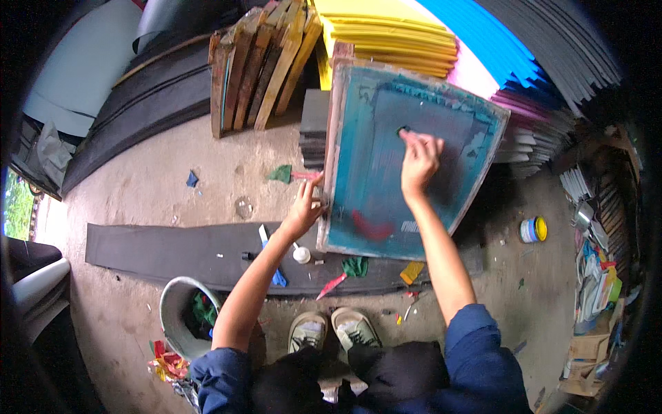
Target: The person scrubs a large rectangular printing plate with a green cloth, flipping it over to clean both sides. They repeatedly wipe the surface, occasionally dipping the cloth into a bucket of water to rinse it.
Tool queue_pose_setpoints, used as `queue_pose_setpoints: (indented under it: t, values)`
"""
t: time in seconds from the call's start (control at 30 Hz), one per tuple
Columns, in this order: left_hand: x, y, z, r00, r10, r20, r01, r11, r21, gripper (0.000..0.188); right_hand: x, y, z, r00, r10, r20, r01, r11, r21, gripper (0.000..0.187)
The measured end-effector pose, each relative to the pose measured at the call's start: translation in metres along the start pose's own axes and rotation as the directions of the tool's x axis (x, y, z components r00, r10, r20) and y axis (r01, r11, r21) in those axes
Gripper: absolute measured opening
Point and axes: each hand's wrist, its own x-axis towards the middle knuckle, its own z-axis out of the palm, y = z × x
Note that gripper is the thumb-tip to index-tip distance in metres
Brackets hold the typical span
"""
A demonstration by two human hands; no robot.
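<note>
A teal screen-printing frame [365, 165] with a worn wooden border stands tilted in front of me, its mesh stained dark and streaked with red near the bottom. My left hand [303, 210] grips its left edge, fingers curled at the border. Over the upper middle of the mesh is my right hand [420, 162], its fingers pinched together. A small dark thing [402, 130] shows at those fingertips; its kind is unclear. Below my left hand a white round-ended thing [301, 254] lies on a black mat [172, 252], near a green scrap [355, 266].
A grey bucket [181, 290] with green cloth stands left of my feet. Wooden frames [262, 69] lean at the back beside yellow sheets [386, 38] and blue sheets [483, 41]. A yellow-topped tin [533, 230] sits to the right. Scraps litter the floor.
</note>
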Motion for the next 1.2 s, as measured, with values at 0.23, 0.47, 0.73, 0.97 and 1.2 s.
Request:
queue_pose_setpoints:
  t: [0.23,0.47,0.73,0.97,1.2]
  values:
    - [-0.004,0.01,0.016,0.992,-0.079,0.094,0.087,0.993,-0.083,0.091,-0.153,0.04,-0.033,0.391,-0.779,0.49,0.642,0.613,0.461,0.008]
    - [-0.025,-0.013,0.002,0.966,-0.192,0.17,0.234,0.934,-0.272,0.083,-0.087,-0.017,0.01,0.909,-0.281,0.307,0.266,0.96,0.088,0.026]
    - [-0.063,0.003,-0.006,0.994,-0.106,0.034,0.11,0.973,-0.202,0.065,-0.18,-0.02,-0.056,0.592,-0.335,0.733,0.177,0.941,0.287,0.009]
    - [-0.116,0.072,-0.056,0.99,-0.142,0.019,0.143,0.987,-0.071,0.041,-0.107,-0.039,-0.127,0.706,0.211,0.676,-0.377,0.92,0.107,0.013]
    - [-0.125,0.179,-0.09,0.982,0.046,0.182,-0.051,0.998,0.023,0.039,-0.028,-0.132,-0.184,0.638,0.248,0.729,-0.588,0.768,0.253,0.013]
